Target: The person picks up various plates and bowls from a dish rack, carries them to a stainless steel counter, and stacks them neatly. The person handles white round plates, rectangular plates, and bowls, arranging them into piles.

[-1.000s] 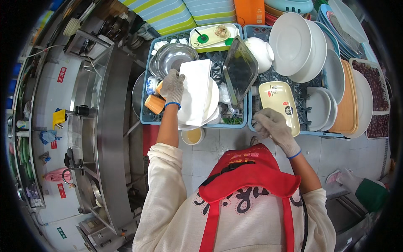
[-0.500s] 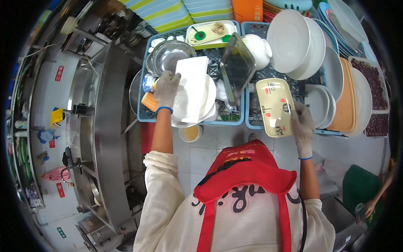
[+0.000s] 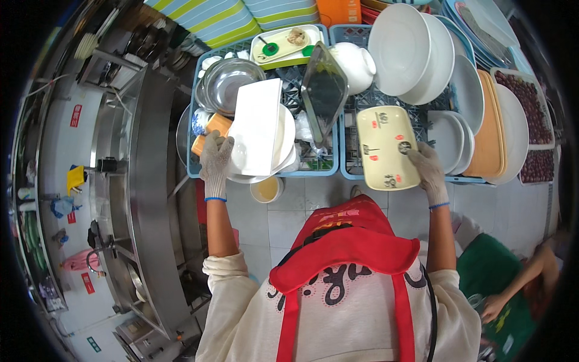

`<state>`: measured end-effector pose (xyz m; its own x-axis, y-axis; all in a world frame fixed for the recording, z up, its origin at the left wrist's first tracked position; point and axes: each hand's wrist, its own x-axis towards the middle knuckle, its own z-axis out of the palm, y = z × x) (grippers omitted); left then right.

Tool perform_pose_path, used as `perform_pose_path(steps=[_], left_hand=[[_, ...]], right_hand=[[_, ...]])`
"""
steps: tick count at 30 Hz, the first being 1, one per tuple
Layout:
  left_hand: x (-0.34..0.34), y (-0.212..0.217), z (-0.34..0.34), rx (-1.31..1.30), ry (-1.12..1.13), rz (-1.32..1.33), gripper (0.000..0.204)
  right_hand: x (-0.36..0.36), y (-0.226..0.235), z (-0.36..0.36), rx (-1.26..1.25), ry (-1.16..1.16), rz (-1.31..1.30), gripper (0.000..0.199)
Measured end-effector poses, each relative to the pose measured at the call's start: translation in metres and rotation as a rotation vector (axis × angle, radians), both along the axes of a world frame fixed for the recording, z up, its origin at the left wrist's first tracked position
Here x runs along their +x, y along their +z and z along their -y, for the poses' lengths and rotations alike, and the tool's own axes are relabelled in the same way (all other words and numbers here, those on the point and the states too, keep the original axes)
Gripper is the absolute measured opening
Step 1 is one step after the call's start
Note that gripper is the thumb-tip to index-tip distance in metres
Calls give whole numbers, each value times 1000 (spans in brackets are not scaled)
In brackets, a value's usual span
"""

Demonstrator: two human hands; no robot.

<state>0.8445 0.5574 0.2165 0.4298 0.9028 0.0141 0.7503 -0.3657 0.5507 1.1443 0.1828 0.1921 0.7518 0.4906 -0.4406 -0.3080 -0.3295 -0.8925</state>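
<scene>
The cream plate is lying over the near left part of the right blue crate, and my right hand, having shifted from its near end, is now pinching its right edge, so it is being gripped from one side. My left hand is easing nearer, fingers loosely spread beside the white rectangular plate; I cannot tell whether they are touching it.
</scene>
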Motion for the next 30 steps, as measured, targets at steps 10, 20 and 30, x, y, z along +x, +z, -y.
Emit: perform_pose_path(steps=[10,20,30], left_hand=[[-27,1,31,-98,30,45,49],[-23,9,32,-446,107,699,53],[-8,7,25,-152,-77,124,46]], right_hand=[[-41,154,-20,410,-106,229,36],[-136,73,-204,-75,479,562,33],[-159,51,-212,-95,502,397,55]])
